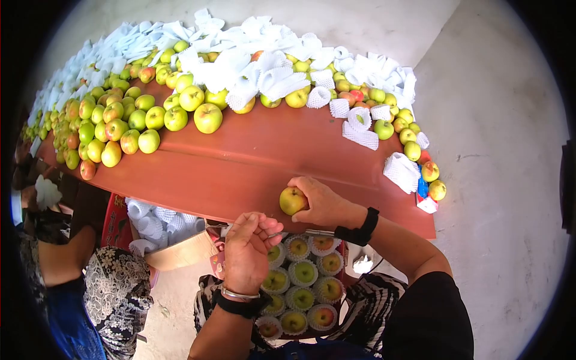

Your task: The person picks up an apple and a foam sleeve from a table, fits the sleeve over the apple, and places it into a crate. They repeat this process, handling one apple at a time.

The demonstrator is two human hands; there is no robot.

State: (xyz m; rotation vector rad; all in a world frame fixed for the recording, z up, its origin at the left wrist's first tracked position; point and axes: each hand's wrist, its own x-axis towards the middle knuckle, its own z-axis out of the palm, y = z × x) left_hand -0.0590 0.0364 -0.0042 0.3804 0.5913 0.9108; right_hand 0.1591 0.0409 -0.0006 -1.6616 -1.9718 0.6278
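My right hand (321,203) is closed round a yellow-green apple (292,201) just over the front edge of the red-brown table (240,162). Left of it, and apart from the apple, is my left hand (249,249), its fingers curled in together and nothing visible in them. A bracelet and a dark band circle that wrist. Below both hands, a box holds rows of apples (304,272), each sitting in a white foam net sleeve (330,262).
Loose apples (114,129) lie heaped along the table's far left and back, with white foam sleeves (240,63) piled over them. More sleeves (162,223) fill a carton at lower left. Beside it is another person's arm (66,258) and patterned clothing (117,294).
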